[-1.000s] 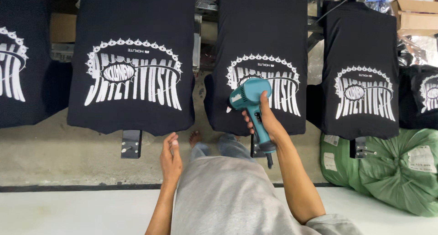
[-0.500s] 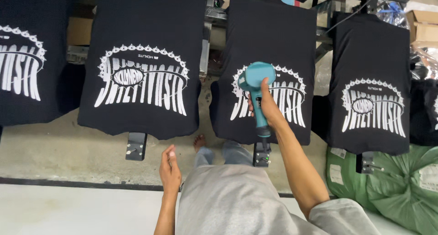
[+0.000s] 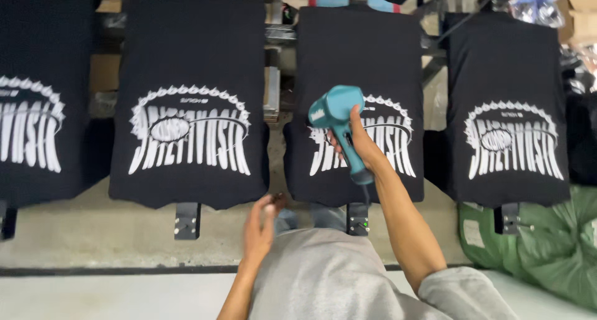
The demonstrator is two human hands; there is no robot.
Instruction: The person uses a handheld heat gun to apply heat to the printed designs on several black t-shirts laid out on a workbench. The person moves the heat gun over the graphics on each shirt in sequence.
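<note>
Three further black printed shirts are stretched on platens: one at the left edge (image 3: 31, 102), one left of centre (image 3: 189, 102) and one at the right (image 3: 507, 108). A green bag (image 3: 547, 245) is seen on the floor at the lower right, and a cardboard box (image 3: 575, 15) at the upper right corner.

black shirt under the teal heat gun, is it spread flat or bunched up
Spread flat: the black shirt lies smooth over its board, white print fully showing, below the teal heat gun in the right hand.

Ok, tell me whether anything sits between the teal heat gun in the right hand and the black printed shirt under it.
Nothing visible does. The right hand holds the teal pistol-shaped heat gun directly over the white print on the black shirt on the board, with only open air between them. The left hand hangs low, off that shirt.
</note>
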